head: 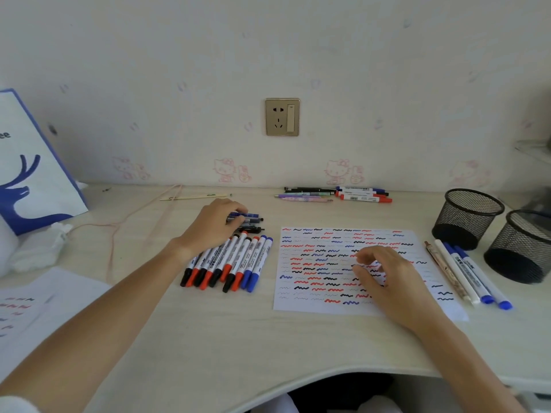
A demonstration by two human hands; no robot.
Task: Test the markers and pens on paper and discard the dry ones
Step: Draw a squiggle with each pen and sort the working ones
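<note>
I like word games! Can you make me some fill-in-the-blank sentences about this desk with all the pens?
1. The right hand rests on the ___.
2. The two mesh pen cups are coloured ___.
3. The left hand reaches into the pile of ___.

Missing words: paper; black; markers

We note white paper covered in red, blue and black squiggle rows; white markers capped black, red, blue; two black mesh cups; pale wood-grain worktop; wallpaper with faint pink cats.
</note>
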